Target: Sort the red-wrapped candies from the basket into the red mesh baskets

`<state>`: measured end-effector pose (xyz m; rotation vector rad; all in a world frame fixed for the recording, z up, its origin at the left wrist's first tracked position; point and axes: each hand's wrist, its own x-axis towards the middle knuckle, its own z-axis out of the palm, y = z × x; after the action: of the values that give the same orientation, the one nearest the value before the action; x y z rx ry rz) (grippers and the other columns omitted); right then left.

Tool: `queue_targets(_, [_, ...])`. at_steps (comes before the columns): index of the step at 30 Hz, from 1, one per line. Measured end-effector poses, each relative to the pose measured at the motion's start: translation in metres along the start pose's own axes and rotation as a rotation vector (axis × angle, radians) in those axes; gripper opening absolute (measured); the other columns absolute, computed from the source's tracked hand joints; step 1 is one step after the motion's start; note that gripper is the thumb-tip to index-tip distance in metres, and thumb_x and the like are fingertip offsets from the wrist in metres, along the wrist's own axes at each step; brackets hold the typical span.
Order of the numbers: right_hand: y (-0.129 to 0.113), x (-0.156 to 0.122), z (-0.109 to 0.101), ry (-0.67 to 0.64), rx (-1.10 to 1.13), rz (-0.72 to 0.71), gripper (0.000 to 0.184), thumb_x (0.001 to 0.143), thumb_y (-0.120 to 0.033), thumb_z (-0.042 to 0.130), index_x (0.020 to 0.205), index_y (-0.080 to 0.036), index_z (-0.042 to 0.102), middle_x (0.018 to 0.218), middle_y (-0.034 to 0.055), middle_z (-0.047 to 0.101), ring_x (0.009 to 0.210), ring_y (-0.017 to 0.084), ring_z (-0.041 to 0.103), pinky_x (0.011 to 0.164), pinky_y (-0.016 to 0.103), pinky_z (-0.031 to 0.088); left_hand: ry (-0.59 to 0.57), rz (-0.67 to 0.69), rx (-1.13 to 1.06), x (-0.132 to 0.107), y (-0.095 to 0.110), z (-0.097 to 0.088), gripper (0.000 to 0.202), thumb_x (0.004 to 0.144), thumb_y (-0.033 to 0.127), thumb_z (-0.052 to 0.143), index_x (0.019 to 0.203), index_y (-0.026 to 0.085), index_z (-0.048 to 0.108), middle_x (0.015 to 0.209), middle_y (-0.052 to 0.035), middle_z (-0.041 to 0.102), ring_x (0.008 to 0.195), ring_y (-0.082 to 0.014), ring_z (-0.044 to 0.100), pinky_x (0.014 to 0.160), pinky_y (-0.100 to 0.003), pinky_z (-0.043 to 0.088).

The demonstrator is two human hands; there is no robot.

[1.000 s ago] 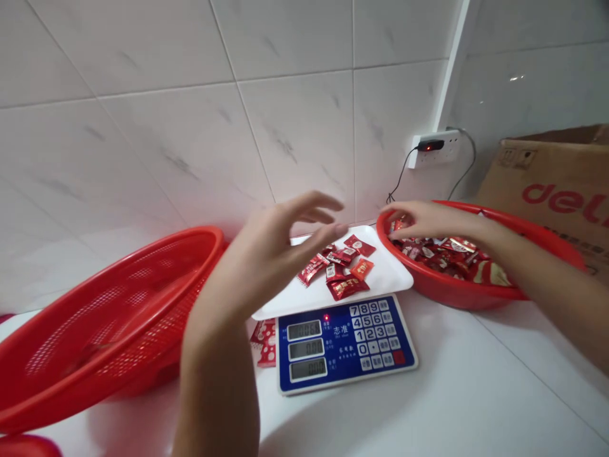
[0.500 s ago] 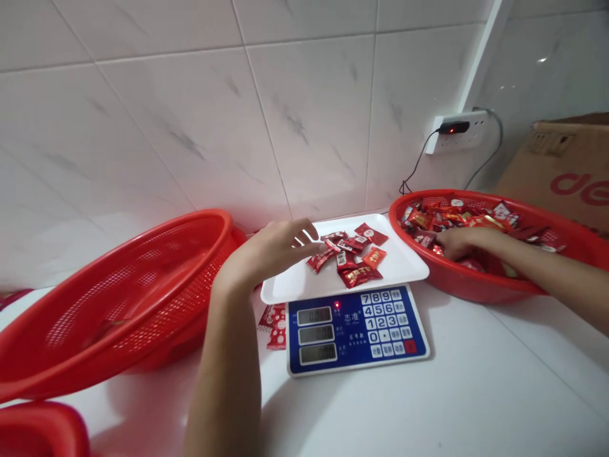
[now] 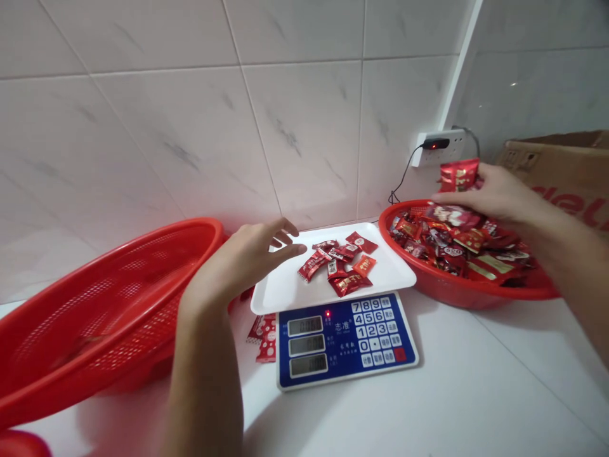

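Note:
My right hand (image 3: 502,193) is raised over the right red basket (image 3: 457,284) and grips red wrapped candies (image 3: 459,174) between thumb and fingers. Many more wrapped candies (image 3: 451,251) fill that basket below it. My left hand (image 3: 252,254) hovers at the left edge of the white scale tray (image 3: 285,289), fingers apart and holding nothing. Several red candies (image 3: 337,263) and an orange one (image 3: 365,265) lie on the tray. Under the tray's front sits the blue keypad panel of the digital scale (image 3: 347,339), with its red light lit.
A tilted red basket (image 3: 197,244) stands on the left, with the rim of another red container (image 3: 21,444) below it. Red packets (image 3: 267,339) lie beside the scale. A wall socket (image 3: 438,147) with a plugged cable and a cardboard box (image 3: 566,171) are at the back right.
My right hand has come up out of the right basket with red candies in its grip. My left hand has drawn slightly left, away from the candies on the tray.

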<state>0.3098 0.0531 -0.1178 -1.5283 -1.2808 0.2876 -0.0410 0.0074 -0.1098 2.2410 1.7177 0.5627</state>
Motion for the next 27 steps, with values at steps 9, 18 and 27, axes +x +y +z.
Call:
queue_targets(9, [-0.043, -0.087, 0.122, -0.325, 0.828, -0.039, 0.036, 0.074, -0.043, 0.081, 0.094, -0.023, 0.059, 0.089, 0.0007, 0.071, 0.081, 0.019, 0.070, 0.078, 0.038, 0.059, 0.078, 0.254, -0.483, 0.012, 0.023, 0.034, 0.053, 0.082, 0.050, 0.072, 0.126, 0.024, 0.058, 0.121, -0.0082, 0.070, 0.102, -0.0227, 0.069, 0.081, -0.033, 0.057])
queue_targets(18, [-0.018, -0.086, 0.142, -0.592, 0.767, 0.037, 0.031, 0.088, -0.051, 0.067, 0.099, -0.023, 0.062, 0.094, 0.0030, 0.071, 0.085, 0.019, 0.069, 0.076, 0.035, 0.058, 0.138, 0.155, -0.375, 0.038, 0.016, 0.058, 0.016, 0.079, 0.013, 0.070, 0.095, 0.017, 0.065, 0.080, -0.0022, 0.072, 0.079, -0.0182, 0.070, 0.069, -0.028, 0.051])
queue_targets(27, [-0.013, -0.071, 0.130, -0.453, 0.666, -0.045, 0.037, 0.083, -0.054, 0.072, 0.089, -0.019, 0.065, 0.087, 0.0043, 0.072, 0.079, 0.019, 0.068, 0.071, 0.032, 0.055, 0.112, 0.206, -0.271, 0.007, 0.030, 0.034, 0.012, 0.081, 0.023, 0.070, 0.092, 0.022, 0.067, 0.096, -0.0018, 0.074, 0.085, -0.0181, 0.070, 0.071, -0.027, 0.056])
